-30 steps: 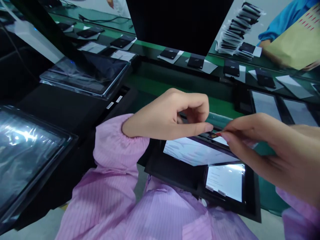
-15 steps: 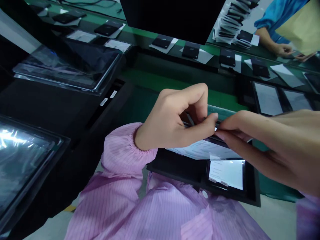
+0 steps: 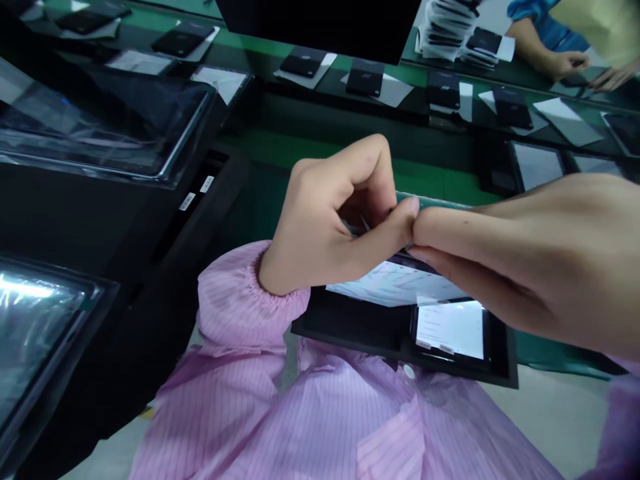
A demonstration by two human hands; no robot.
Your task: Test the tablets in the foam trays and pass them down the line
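My left hand (image 3: 340, 220) is closed at the upper edge of a tablet (image 3: 387, 283) with a lit screen, its thumb in front and its curled fingers behind. Thumb and forefinger of my right hand (image 3: 520, 247) are pinched together at that same edge, against the left thumb tip. Whatever sits between the right fingertips is hidden. Below the hands, a second, smaller lit screen (image 3: 450, 327) lies in a black tray (image 3: 355, 323), close to my body.
Bagged tablets (image 3: 100, 127) lie to the left, beside a black box (image 3: 65, 207). Black devices on white sheets (image 3: 365, 77) line the green bench behind a dark monitor (image 3: 320, 27). A stack of packets (image 3: 447, 30) stands at the back right, near another person's hands (image 3: 570, 65).
My right hand has moved left until its fingertips meet the left thumb. The small red-tipped piece it pinched earlier is now out of sight. The left fingers have curled tighter, and the view has tilted down.
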